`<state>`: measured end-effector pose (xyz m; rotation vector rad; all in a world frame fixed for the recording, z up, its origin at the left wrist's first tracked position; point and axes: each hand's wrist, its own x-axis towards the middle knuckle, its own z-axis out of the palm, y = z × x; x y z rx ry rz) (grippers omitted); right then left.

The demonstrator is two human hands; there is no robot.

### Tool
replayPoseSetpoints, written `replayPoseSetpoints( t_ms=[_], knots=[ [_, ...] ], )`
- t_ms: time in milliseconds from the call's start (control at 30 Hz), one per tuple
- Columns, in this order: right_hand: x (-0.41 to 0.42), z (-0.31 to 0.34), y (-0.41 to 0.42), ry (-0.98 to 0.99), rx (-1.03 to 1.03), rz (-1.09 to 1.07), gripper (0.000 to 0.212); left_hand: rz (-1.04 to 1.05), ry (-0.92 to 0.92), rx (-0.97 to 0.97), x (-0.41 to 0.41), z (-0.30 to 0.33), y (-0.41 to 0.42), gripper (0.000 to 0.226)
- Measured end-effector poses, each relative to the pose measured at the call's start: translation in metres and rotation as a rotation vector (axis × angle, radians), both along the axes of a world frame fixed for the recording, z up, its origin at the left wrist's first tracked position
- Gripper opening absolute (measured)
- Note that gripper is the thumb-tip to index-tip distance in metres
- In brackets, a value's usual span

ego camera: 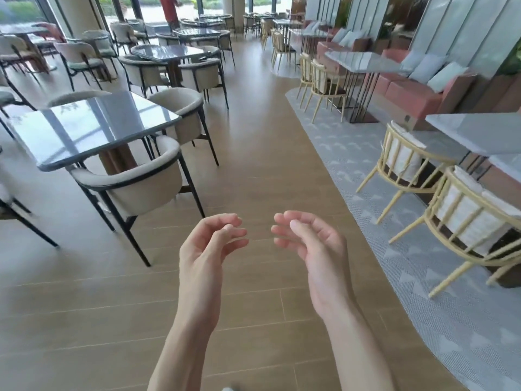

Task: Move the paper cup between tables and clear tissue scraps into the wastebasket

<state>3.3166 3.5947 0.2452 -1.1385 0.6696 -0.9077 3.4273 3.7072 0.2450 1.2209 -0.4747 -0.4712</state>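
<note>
My left hand (210,246) and my right hand (307,244) hang side by side in front of me over the wooden floor, fingers loosely curled and holding nothing. Their fingertips point toward each other with a small gap between them. No paper cup, tissue scrap or wastebasket shows in the head view.
A glossy dark table (93,128) with beige armchairs (135,184) stands at the left. Pale wooden chairs (468,215) and marble tables (485,131) line a grey carpet at the right. A wooden aisle (253,136) runs ahead between them. A person in red stands far off by the windows.
</note>
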Motion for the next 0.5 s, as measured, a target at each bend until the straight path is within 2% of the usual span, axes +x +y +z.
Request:
replayPoseSetpoints(
  t_ms=[300,400,500],
  knots=[
    [0.156,-0.039,-0.190,0.091,0.021,-0.020,0.021,0.002,0.009,0.076,0.164,-0.043,-0.187,0.019],
    [0.217,-0.030,-0.258,0.099,0.015,-0.012,0.021,-0.018,-0.007,0.101,0.224,-0.035,-0.256,0.024],
    [0.258,-0.014,-0.320,0.053,0.000,-0.026,0.021,-0.047,-0.029,0.091,0.269,-0.012,-0.326,0.017]
  ],
)
